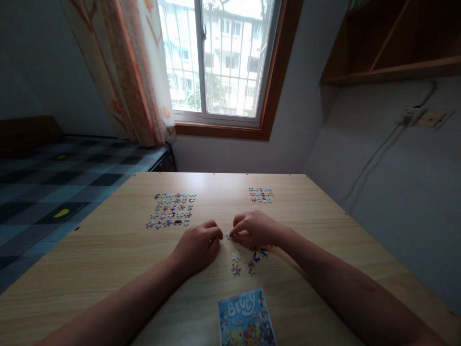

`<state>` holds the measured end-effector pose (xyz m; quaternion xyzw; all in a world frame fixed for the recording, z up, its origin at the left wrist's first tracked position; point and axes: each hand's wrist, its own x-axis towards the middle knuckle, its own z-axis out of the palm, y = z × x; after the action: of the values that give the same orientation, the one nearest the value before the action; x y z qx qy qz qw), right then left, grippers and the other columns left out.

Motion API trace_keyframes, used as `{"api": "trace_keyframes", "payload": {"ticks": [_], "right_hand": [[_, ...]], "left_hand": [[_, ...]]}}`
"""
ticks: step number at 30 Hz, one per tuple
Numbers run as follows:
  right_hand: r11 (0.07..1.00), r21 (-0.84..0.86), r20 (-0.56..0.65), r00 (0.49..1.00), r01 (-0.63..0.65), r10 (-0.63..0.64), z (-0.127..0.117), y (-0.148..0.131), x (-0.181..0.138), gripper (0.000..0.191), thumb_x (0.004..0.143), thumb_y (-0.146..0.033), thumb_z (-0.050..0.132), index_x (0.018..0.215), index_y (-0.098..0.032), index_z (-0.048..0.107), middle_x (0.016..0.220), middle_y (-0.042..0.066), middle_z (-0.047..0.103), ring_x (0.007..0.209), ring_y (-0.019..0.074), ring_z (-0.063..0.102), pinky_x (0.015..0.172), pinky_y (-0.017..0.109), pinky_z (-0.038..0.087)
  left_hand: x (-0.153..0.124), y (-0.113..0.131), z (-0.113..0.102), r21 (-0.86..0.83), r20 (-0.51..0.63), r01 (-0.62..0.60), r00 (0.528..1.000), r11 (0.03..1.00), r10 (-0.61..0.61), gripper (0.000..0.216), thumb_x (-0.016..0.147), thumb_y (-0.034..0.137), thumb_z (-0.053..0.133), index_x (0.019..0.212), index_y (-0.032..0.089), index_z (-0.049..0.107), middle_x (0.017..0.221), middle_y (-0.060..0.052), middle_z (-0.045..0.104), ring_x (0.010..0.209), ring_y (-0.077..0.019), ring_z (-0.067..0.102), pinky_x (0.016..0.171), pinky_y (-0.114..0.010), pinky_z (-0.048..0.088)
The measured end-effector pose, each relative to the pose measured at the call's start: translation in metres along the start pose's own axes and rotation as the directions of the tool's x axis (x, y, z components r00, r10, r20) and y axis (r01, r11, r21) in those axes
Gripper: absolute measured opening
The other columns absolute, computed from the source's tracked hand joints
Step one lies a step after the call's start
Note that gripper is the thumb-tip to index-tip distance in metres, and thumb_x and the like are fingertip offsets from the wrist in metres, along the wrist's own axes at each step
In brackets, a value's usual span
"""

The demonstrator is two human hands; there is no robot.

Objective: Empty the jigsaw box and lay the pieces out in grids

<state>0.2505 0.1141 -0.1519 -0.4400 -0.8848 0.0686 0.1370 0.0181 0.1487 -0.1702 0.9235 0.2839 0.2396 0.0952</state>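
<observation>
My right hand (pixel 256 228) is closed in a pinch on a small pale jigsaw piece (pixel 229 237), low over the middle of the table. Just left of that piece, my left hand (pixel 200 244) rests with its fingers curled in; whatever they may hold is hidden. Below the hands lie several loose jigsaw pieces: a pale one (pixel 236 256), a multicoloured one (pixel 236 270), another multicoloured one (pixel 251 269) and dark blue ones (pixel 256 256). My right hand and forearm partly cover this group.
Jigsaw pieces in rows (pixel 173 207) lie at the table's left, with a smaller block of pieces (pixel 261 194) at the far right. A blue "Bluey" picture box or card (pixel 247 319) lies near me on the wooden table (pixel 90 254). A bed (pixel 90 168) stands left.
</observation>
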Motion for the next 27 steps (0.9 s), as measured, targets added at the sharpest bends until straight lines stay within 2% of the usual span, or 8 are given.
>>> {"api": "trace_keyframes", "payload": {"ticks": [4,9,13,16,19,22,27], "right_hand": [[0.966,-0.183,-0.096,0.981,-0.182,0.167,0.003,0.013,0.000,0.019,0.092,-0.029,0.061,0.094,-0.028,0.080,0.094,0.002,0.074,0.077,0.0142,0.066,0.068,0.025,0.042],[0.871,-0.234,-0.128,0.902,-0.432,0.413,-0.004,0.044,-0.010,0.024,0.094,-0.026,0.056,0.092,-0.025,0.080,0.098,0.004,0.075,0.084,0.0164,0.067,0.075,0.026,0.045],[0.848,-0.219,-0.082,0.875,-0.483,0.477,-0.018,0.066,-0.021,0.020,0.087,-0.023,0.061,0.090,-0.027,0.081,0.098,0.004,0.076,0.088,0.0178,0.068,0.077,0.025,0.046],[0.836,-0.205,-0.023,0.856,-0.509,0.516,-0.030,0.078,-0.029,0.016,0.081,-0.023,0.067,0.086,-0.028,0.081,0.088,0.003,0.077,0.081,0.0179,0.068,0.069,0.024,0.045],[0.800,-0.190,0.010,0.814,-0.569,0.581,-0.039,0.090,-0.040,0.015,0.074,-0.020,0.071,0.081,-0.027,0.081,0.080,0.002,0.077,0.072,0.0173,0.068,0.061,0.024,0.042],[0.743,-0.170,0.000,0.754,-0.648,0.657,-0.045,0.105,-0.052,0.012,0.069,-0.019,0.074,0.077,-0.024,0.081,0.076,0.004,0.076,0.067,0.0169,0.067,0.058,0.024,0.041],[0.680,-0.088,-0.067,0.686,-0.728,0.725,-0.042,0.132,-0.067,0.013,0.076,-0.026,0.072,0.082,-0.021,0.081,0.080,0.006,0.077,0.073,0.0176,0.069,0.061,0.023,0.043]], "left_hand": [[0.001,0.000,0.000,-0.012,0.048,0.010,0.999,1.000,-0.009,0.023,0.082,0.013,0.050,0.080,0.022,0.071,0.090,-0.003,0.070,0.074,-0.0165,0.066,0.070,-0.029,0.050],[0.001,-0.002,0.001,-0.021,0.068,0.002,0.998,1.000,0.000,0.023,0.084,0.014,0.049,0.081,0.022,0.071,0.089,-0.003,0.071,0.074,-0.0161,0.067,0.069,-0.028,0.049],[0.002,-0.003,0.001,-0.030,0.106,0.001,0.994,1.000,0.002,0.024,0.085,0.014,0.048,0.083,0.023,0.071,0.091,-0.002,0.071,0.076,-0.0168,0.066,0.070,-0.029,0.049],[0.002,-0.003,0.000,-0.031,0.117,0.007,0.993,0.999,-0.003,0.025,0.085,0.014,0.047,0.083,0.023,0.070,0.092,-0.002,0.071,0.076,-0.0171,0.066,0.070,-0.029,0.049],[0.002,-0.002,-0.001,-0.024,0.114,-0.003,0.994,1.000,0.006,0.025,0.085,0.013,0.047,0.083,0.022,0.070,0.090,-0.003,0.071,0.076,-0.0170,0.066,0.071,-0.029,0.049],[0.002,-0.002,-0.001,-0.021,0.104,-0.016,0.994,1.000,0.018,0.025,0.085,0.013,0.047,0.083,0.022,0.071,0.090,-0.003,0.071,0.076,-0.0166,0.066,0.071,-0.029,0.050],[0.002,-0.003,0.000,-0.018,0.094,-0.014,0.995,1.000,0.015,0.025,0.085,0.013,0.048,0.082,0.023,0.071,0.090,-0.002,0.071,0.077,-0.0168,0.066,0.071,-0.028,0.050]]}}
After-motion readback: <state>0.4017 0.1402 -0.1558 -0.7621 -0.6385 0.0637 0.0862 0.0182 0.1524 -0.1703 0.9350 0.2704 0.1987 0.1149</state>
